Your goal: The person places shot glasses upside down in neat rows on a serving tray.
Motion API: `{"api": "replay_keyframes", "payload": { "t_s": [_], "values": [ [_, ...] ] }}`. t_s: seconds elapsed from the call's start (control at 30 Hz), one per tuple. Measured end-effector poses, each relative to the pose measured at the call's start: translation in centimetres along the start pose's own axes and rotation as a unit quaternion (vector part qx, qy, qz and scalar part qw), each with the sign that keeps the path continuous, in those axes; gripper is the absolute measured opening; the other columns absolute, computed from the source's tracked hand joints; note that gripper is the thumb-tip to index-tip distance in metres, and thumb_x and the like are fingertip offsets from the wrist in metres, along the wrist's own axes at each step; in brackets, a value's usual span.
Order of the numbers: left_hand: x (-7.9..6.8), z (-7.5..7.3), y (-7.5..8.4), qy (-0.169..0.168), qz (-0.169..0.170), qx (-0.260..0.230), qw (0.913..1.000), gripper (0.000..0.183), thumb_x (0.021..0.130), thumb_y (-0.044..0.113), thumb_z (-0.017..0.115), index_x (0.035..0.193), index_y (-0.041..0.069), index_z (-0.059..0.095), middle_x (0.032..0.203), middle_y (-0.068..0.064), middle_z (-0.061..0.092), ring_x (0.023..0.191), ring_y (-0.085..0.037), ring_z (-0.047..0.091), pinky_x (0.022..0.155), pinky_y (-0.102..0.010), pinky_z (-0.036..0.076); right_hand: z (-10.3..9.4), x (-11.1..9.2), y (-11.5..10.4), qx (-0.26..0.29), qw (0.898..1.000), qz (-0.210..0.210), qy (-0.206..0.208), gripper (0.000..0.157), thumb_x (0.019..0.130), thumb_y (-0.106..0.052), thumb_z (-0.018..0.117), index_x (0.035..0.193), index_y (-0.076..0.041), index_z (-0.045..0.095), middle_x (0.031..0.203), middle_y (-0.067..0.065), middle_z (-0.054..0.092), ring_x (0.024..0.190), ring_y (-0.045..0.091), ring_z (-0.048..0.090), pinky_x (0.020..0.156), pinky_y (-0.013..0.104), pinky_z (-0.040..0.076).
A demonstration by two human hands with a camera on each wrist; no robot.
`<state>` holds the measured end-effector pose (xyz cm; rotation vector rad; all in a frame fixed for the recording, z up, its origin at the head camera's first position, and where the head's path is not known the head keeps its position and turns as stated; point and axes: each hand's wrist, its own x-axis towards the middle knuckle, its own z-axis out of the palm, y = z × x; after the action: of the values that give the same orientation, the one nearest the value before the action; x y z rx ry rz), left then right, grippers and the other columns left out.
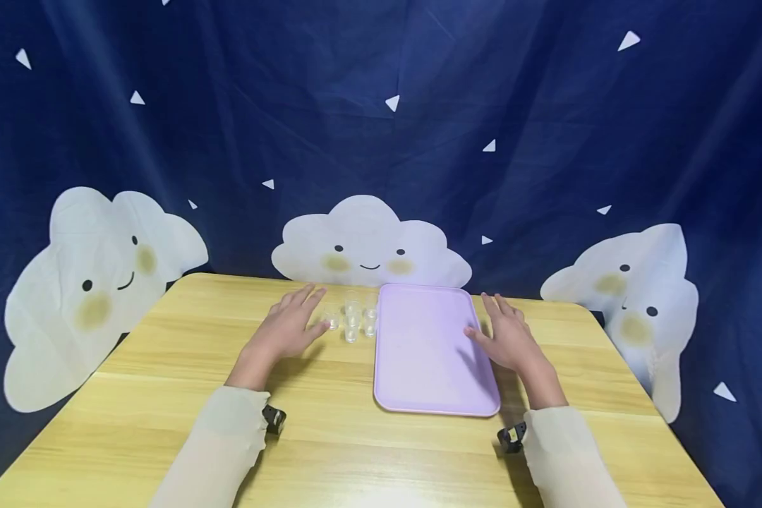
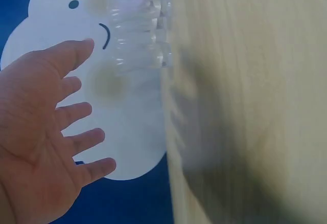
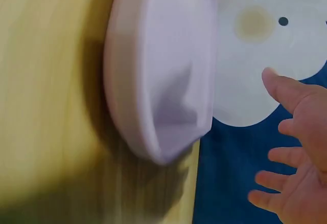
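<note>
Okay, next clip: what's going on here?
Nothing is gripped at this moment. A person's left hand is held open beside some small clear cups; the right hand is open at the right edge of a purple tray. The cups stand on the table, just left of the tray.

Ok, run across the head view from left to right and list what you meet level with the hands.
Left smiling cloud, left hand, small clear cups, purple tray, right hand, right smiling cloud.
</note>
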<state>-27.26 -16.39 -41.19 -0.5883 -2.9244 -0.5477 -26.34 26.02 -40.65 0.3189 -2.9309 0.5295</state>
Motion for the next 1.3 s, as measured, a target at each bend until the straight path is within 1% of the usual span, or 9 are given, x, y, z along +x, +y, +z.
{"api": "replay_keyframes", "payload": {
  "t_s": [0.1, 0.2, 0.37, 0.47, 0.67, 0.77, 0.97, 1.1, 1.3],
  "values": [
    [0.2, 0.4, -0.4, -0.014, -0.009, -0.017, 0.9997, 0.07, 0.103, 0.036, 0.058, 0.161, 0.007, 0.03, 0.164, -0.024, 0.027, 0.146, -0.051, 0.028, 0.111, -0.073, 0.028, 0.2, 0.0, 0.2, 0.046, 0.999, 0.005, -0.011, 0.081, 0.1, -0.037, 0.065, 0.156, 0.008, 0.029, 0.156, 0.038, 0.031, 0.14, 0.06, 0.03, 0.115, 0.069, 0.026],
    [0.4, 0.7, -0.6, -0.024, -0.015, -0.036, 0.9989, 0.068, 0.103, 0.031, 0.059, 0.16, 0.005, 0.032, 0.16, -0.026, 0.033, 0.144, -0.052, 0.032, 0.111, -0.072, 0.03, 0.4, 0.0, 0.5, 0.082, 0.996, 0.005, -0.025, 0.078, 0.1, -0.035, 0.065, 0.153, 0.011, 0.032, 0.151, 0.037, 0.039, 0.134, 0.055, 0.044, 0.113, 0.064, 0.035],
    [0.9, 1.3, -0.8, -0.034, -0.005, -0.066, 0.9972, 0.064, 0.104, 0.024, 0.059, 0.157, 0.0, 0.035, 0.154, -0.027, 0.041, 0.14, -0.049, 0.04, 0.115, -0.063, 0.033, 0.5, -0.1, 1.0, 0.12, 0.991, 0.029, -0.047, 0.071, 0.1, -0.03, 0.067, 0.151, 0.01, 0.038, 0.14, 0.036, 0.052, 0.113, 0.049, 0.064, 0.097, 0.057, 0.052],
    [1.3, 1.6, -1.0, -0.036, 0.0, -0.067, 0.9971, 0.063, 0.103, 0.023, 0.06, 0.157, 0.0, 0.035, 0.152, -0.027, 0.044, 0.138, -0.046, 0.044, 0.115, -0.059, 0.035, 0.6, -0.1, 1.2, 0.132, 0.989, 0.044, -0.054, 0.068, 0.099, -0.027, 0.068, 0.15, 0.008, 0.041, 0.134, 0.036, 0.057, 0.109, 0.046, 0.066, 0.093, 0.054, 0.055],
    [2.0, 1.9, -1.0, -0.03, 0.002, -0.079, 0.9964, 0.061, 0.103, 0.021, 0.061, 0.155, 0.0, 0.038, 0.153, -0.025, 0.045, 0.141, -0.043, 0.042, 0.117, -0.057, 0.033, 1.2, -0.4, 1.5, 0.15, 0.986, 0.041, -0.056, 0.059, 0.098, -0.019, 0.067, 0.147, 0.007, 0.047, 0.128, 0.033, 0.062, 0.107, 0.046, 0.067, 0.091, 0.053, 0.056],
    [2.4, 2.0, -1.0, -0.031, 0.002, -0.09, 0.9955, 0.061, 0.102, 0.02, 0.061, 0.155, -0.001, 0.039, 0.152, -0.024, 0.046, 0.139, -0.042, 0.046, 0.116, -0.055, 0.035, 1.7, -0.6, 1.7, 0.159, 0.984, 0.05, -0.057, 0.055, 0.098, -0.013, 0.067, 0.146, 0.007, 0.048, 0.125, 0.031, 0.064, 0.108, 0.046, 0.067, 0.091, 0.052, 0.057],
    [3.0, 2.2, -1.0, -0.023, 0.005, -0.114, 0.9932, 0.057, 0.101, 0.015, 0.062, 0.152, -0.003, 0.043, 0.147, -0.025, 0.052, 0.121, -0.04, 0.06, 0.108, -0.053, 0.046, 2.4, -1.2, 2.4, 0.174, 0.981, 0.066, -0.052, 0.049, 0.097, -0.006, 0.065, 0.142, 0.009, 0.053, 0.126, 0.03, 0.065, 0.111, 0.046, 0.067, 0.092, 0.05, 0.057],
    [3.2, 2.4, -1.1, -0.021, 0.001, -0.129, 0.9915, 0.054, 0.1, 0.012, 0.063, 0.15, -0.002, 0.046, 0.14, -0.024, 0.056, 0.114, -0.039, 0.064, 0.101, -0.051, 0.051, 2.7, -1.4, 3.0, 0.188, 0.979, 0.066, -0.047, 0.044, 0.095, -0.002, 0.065, 0.137, 0.01, 0.057, 0.127, 0.03, 0.065, 0.111, 0.044, 0.067, 0.091, 0.05, 0.058],
    [3.2, 2.6, -1.2, -0.022, -0.018, -0.153, 0.9878, 0.05, 0.099, 0.01, 0.064, 0.146, 0.001, 0.051, 0.133, -0.023, 0.061, 0.11, -0.035, 0.066, 0.097, -0.049, 0.054, 3.0, -1.6, 3.4, 0.196, 0.977, 0.075, -0.04, 0.041, 0.093, 0.0, 0.066, 0.133, 0.008, 0.062, 0.12, 0.024, 0.069, 0.105, 0.036, 0.067, 0.09, 0.048, 0.058]
  ]
}}
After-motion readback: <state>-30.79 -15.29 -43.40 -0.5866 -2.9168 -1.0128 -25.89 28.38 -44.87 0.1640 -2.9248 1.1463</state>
